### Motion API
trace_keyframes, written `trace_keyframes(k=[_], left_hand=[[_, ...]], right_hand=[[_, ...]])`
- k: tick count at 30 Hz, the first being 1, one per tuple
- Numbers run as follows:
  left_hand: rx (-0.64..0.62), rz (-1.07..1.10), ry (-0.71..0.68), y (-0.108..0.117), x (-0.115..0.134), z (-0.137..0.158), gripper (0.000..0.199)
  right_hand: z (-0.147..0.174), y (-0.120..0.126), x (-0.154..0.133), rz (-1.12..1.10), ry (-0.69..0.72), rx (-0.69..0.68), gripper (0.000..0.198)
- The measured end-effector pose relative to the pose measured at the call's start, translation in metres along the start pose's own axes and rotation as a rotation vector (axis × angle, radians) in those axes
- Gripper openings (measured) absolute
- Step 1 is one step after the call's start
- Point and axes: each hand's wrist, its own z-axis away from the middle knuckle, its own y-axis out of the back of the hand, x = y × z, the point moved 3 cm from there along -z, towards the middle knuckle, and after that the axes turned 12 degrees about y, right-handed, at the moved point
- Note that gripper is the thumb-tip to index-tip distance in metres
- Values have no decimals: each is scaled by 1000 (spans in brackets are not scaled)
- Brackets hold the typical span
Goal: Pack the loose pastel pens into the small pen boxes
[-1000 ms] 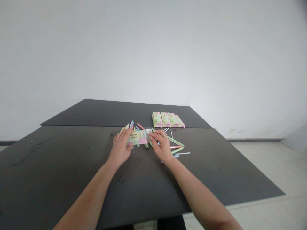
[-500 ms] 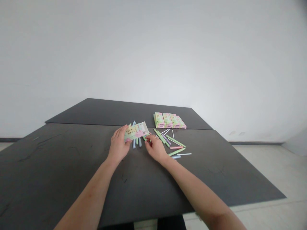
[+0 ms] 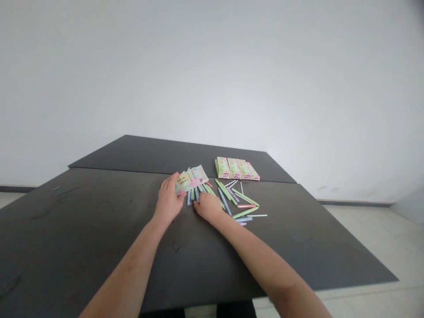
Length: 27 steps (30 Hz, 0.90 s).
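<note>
My left hand (image 3: 169, 198) is closed around a pastel pink, green and yellow carton (image 3: 192, 179), held tilted with its whitish end toward the right. Under and beside the carton lie several pens (image 3: 188, 197), blue and green, partly hidden by it. My right hand (image 3: 208, 206) rests on the table among these pens with its fingers curled in. Its fingertips are turned away, so what they grip cannot be made out. To its right spreads a loose group of green, blue, purple and red pens (image 3: 246, 211).
Several matching cartons (image 3: 234, 168) stand in a row toward the back of the dark table (image 3: 109, 229). Thin white sticks (image 3: 257, 215) lie among the loose pens. A seam crosses the table, and a pale wall (image 3: 212, 79) rises behind it.
My right hand has shifted slightly left and down, its fingers now curled under. A blue pen and a red one beside it have come into view. The carton stays in my left hand.
</note>
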Motion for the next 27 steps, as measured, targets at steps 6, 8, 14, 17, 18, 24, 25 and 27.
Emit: trace_keyframes(k=[6,8,14,17,18,24,25,27], left_hand=[[-15,28,24,-1,0,0,60],[-24,40,29,-1,0,0,58],[-39,68,35,-4,-2,1,60],[-56,70,39,-6,-3,1,61],[-62,69,39,-6,-3,1,61],[-123,49,34,-8,-4,2,60],[-124,45,26,-9,-4,2,60],[-118,40,2,-9,-3,3,61]], right_hand=[[-1,2,1,-8,-49,6,26],[2,5,4,-11,-61,16,26],[17,18,21,-32,-79,107,25],[25,25,32,-68,-76,178,19],[28,27,37,-85,-79,214,17],[46,47,73,-339,-95,528,14],[49,51,80,-409,-111,595,14],[56,57,93,-583,-149,714,14]])
